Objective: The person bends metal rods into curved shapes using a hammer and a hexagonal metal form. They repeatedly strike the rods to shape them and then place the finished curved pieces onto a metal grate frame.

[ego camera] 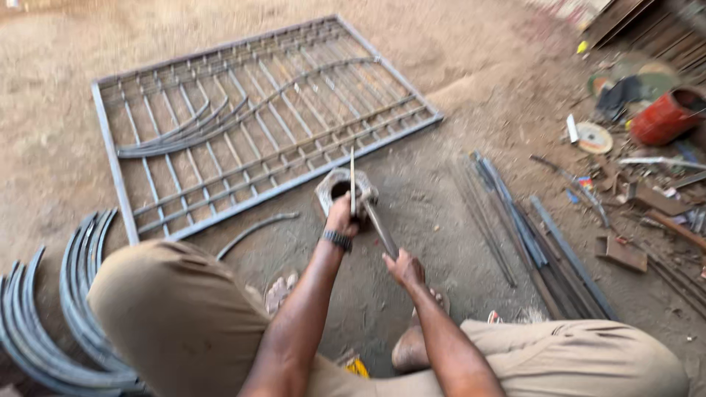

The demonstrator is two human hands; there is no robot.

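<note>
While you squatted over the dirt floor (456, 66), your left hand (340, 215) was closed around a thin flat metal strip (352, 180), holding it upright so that it rose straight above your knuckles. That hand rested at the near edge of a squat metal block with a round hole (334, 187), which sat on the ground just in front of the big steel grille (250, 125). A dark wristband (337, 240) circled your left wrist.

Your right hand (403, 268) was wrapped around the near end of a metal bar (379, 228), fingers curled shut on it. The bar slanted up and away from that hand toward the block, its far end meeting the strip close beside your left hand; whether the two pieces actually touched there, I could not tell.

The grille lay flat on the dirt beyond the block, a rectangular frame filled with straight bars and a few long curved ones. One loose curved rod (254, 228) lay on the ground between the grille's near edge and your left knee. A stack of curved steel strips (66, 316) was piled at the far left, beside your left thigh. To your right, a bundle of straight steel lengths (529, 235) lay well apart from your hands, and farther right sat scattered scraps, a grinding disc (593, 137) and a red can (665, 117). Your bare right foot (412, 345) was planted under your right forearm.
</note>
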